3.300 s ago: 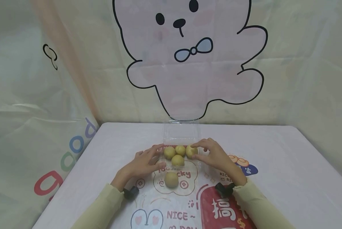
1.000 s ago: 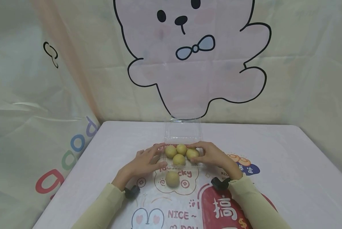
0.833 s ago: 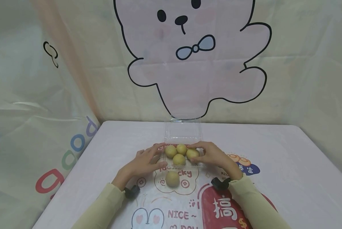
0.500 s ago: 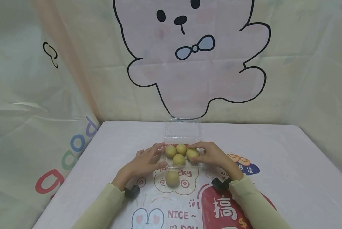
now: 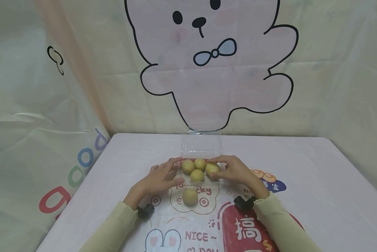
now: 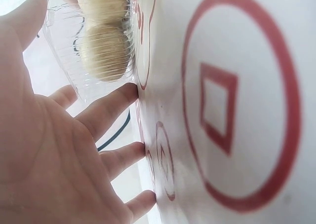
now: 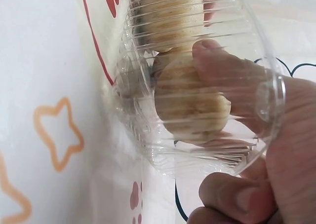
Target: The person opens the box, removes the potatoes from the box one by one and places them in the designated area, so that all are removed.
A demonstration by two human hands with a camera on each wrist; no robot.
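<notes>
In the head view a clear plastic clamshell box [image 5: 202, 182] stands with its lid [image 5: 201, 142] folded back. Inside sit several round, yellow, potato-like things, among them one at the front [image 5: 197, 176] and one at the left [image 5: 188, 167]. My right hand [image 5: 237, 171] reaches into the box's right side and pinches the rightmost potato-like round [image 5: 212, 169] between thumb and fingers; in the right wrist view the thumb [image 7: 219, 68] lies against it behind the ribbed plastic wall. My left hand [image 5: 158, 179] rests beside the box's left wall, fingers spread and fairly straight, some fingertips at the table in the left wrist view.
Another potato-like round [image 5: 190, 197] lies on the printed tablecloth [image 5: 196, 218] in front of the box, between the forearms. A curtain with a bear drawing [image 5: 207, 94] hangs behind the table's far edge. Black straps with cameras [image 5: 244, 203] sit at both wrists.
Since the oldest frame, my right hand has come down and slightly nearer with the rightmost potato-like round, its wrist lower and further left. Over the last second both hands stay almost still.
</notes>
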